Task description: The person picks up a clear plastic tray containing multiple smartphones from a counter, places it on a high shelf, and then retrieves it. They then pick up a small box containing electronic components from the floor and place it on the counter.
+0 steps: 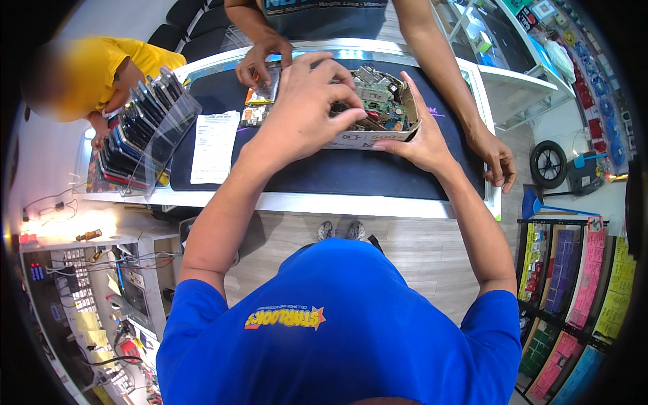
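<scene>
A cardboard box (372,139) full of circuit boards (382,98) and metal phone parts rests on the dark counter mat (314,174). My right hand (422,139) grips the box's right end, thumb along the near wall and fingers at the far side. Over the left part of the box is my left hand (314,104), its fingers curled and spread above the boards; whether a fingertip touches one is hidden. Just left of the box lies an opened phone (258,109) with its inner parts showing, and the hand of a person opposite (263,61) touches its upper part.
A clear rack of phones (167,121) stands at the counter's left, with a person in yellow (126,61) beside it. Printed paper slips (215,147) lie on the mat. The opposite person's other arm (455,86) reaches over the counter's right edge. Shelves (562,298) stand at right.
</scene>
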`<action>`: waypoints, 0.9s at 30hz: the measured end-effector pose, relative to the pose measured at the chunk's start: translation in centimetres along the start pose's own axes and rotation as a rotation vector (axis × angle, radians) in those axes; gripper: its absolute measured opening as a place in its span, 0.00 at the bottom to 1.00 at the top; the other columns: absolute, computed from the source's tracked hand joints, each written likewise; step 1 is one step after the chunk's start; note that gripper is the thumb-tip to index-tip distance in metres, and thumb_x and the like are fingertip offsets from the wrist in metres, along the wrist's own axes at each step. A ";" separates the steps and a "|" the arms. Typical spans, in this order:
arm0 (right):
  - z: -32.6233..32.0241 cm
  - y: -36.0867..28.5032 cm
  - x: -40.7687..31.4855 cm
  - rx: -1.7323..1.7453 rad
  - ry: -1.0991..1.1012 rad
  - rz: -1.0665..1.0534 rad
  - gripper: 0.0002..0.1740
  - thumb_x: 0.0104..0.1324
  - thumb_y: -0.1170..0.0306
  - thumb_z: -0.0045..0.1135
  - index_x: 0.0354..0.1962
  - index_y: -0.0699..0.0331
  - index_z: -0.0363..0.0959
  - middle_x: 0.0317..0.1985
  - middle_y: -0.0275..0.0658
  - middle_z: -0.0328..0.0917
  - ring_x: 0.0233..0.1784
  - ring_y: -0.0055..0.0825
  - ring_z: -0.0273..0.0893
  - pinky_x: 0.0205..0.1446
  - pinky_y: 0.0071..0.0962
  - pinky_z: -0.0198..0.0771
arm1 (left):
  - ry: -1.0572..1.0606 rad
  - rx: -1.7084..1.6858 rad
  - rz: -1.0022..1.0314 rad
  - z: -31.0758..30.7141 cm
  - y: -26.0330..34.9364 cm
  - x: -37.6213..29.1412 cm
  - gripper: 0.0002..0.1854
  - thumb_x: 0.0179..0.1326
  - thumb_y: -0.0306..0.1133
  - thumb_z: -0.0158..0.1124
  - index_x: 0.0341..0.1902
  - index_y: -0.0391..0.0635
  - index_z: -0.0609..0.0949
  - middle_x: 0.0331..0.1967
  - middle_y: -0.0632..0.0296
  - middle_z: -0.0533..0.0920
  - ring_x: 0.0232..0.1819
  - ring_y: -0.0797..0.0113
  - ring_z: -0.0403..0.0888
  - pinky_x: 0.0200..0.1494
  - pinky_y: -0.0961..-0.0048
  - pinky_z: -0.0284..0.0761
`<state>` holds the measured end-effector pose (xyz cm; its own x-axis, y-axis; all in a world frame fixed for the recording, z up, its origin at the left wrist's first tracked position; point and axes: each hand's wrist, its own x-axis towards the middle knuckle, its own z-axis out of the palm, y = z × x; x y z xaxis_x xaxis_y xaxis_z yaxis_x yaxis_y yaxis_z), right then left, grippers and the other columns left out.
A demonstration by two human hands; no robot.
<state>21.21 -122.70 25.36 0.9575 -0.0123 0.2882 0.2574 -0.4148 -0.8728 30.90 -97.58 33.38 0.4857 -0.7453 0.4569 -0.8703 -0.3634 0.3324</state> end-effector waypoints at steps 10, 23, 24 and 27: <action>-0.2 0.8 0.4 -0.058 -0.004 -0.023 0.82 0.45 0.51 0.93 0.86 0.60 0.43 0.79 0.54 0.67 0.82 0.45 0.68 0.86 0.42 0.59 | 0.020 -0.103 -0.164 -1.2 -2.8 -0.9 0.09 0.69 0.38 0.74 0.46 0.49 0.92 0.55 0.64 0.84 0.70 0.56 0.69 0.76 0.58 0.60; -0.5 1.1 0.5 0.030 -0.049 0.019 0.82 0.44 0.48 0.93 0.86 0.60 0.43 0.81 0.53 0.64 0.84 0.47 0.63 0.87 0.44 0.56 | 0.052 0.052 0.186 -1.0 1.1 1.2 0.14 0.61 0.32 0.77 0.51 0.54 0.91 0.59 0.65 0.80 0.72 0.51 0.69 0.76 0.52 0.63; -0.6 1.1 0.5 0.017 -0.052 0.019 0.82 0.44 0.48 0.93 0.86 0.61 0.43 0.81 0.53 0.63 0.85 0.47 0.63 0.87 0.44 0.56 | 0.020 0.057 0.205 -0.3 1.7 1.8 0.13 0.61 0.34 0.77 0.50 0.55 0.91 0.58 0.65 0.80 0.72 0.50 0.69 0.75 0.50 0.64; -0.5 1.2 0.6 0.004 -0.054 0.002 0.82 0.44 0.46 0.92 0.86 0.61 0.43 0.82 0.54 0.61 0.85 0.48 0.61 0.88 0.44 0.55 | -0.075 0.132 0.241 1.7 2.4 3.8 0.11 0.61 0.36 0.77 0.47 0.54 0.91 0.58 0.65 0.80 0.72 0.49 0.70 0.75 0.49 0.65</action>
<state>22.02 -123.67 24.69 0.9637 0.0359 0.2645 0.2555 -0.4115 -0.8749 30.55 -102.26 34.49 0.2604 -0.8567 0.4453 -0.9654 -0.2367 0.1092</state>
